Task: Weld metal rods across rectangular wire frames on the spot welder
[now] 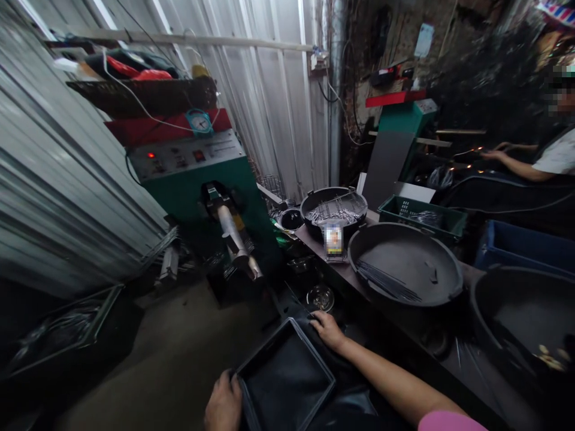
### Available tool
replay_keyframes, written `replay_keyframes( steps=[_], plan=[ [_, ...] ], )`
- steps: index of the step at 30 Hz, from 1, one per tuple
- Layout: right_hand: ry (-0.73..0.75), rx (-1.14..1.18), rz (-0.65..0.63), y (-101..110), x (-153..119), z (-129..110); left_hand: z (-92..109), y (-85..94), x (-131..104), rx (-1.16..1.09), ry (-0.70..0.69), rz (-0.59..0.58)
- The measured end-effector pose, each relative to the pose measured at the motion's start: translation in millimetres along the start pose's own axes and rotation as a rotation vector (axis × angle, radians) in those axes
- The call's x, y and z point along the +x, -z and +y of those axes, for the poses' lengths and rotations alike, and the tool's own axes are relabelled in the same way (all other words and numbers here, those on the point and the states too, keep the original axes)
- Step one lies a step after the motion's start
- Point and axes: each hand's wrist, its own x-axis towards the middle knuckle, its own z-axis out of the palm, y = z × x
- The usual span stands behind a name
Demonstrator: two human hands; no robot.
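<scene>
Frame: we see a dark rectangular frame (312, 349) low in front of us, one corner pointing away; its near end is cut off, so we cannot judge its long axis.
Left hand: our left hand (224, 404) has its fingers closed on the frame's left corner.
Right hand: our right hand (329, 331) is just beside the far corner, to its right, nearer that corner than our left; its fingers are curled nearly shut at a thin dark rod (296, 296), but we cannot tell whether they pinch it.
Bowl: a small round bowl (320, 297) sits just beyond our right hand.
Pan: to the right, a wide round pan (417, 251) bears dark rods (386, 281).
Machine: far left, a green machine (171, 197).
</scene>
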Motion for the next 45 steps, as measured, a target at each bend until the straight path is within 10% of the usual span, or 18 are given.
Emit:
replay_keyframes(
  steps=[11, 16, 23, 28, 45],
  plan=[
    [-0.139, 0.303, -0.009, 9.7, -0.9, -20.4, 4.9, 0.0, -2.6, -1.001, 0.334, -0.065],
    [-0.049, 0.339, -0.099, 35.3, -2.0, -54.3, -2.2, 6.4, 4.0, -1.108, 0.52, -0.099],
    [0.485, 0.133, -0.503, 48.0, -0.7, -125.9, 72.6, 48.9, 35.4, -1.446, 0.187, -0.059],
    [0.571, -0.121, -0.701, 26.7, 1.8, -144.1, 123.0, 64.0, 61.6, -1.561, 0.079, -0.062],
    [0.456, -0.366, -0.7, 27.3, -8.7, -144.7, 127.2, 52.7, 36.4, -1.321, -0.12, -0.059]
  ],
)
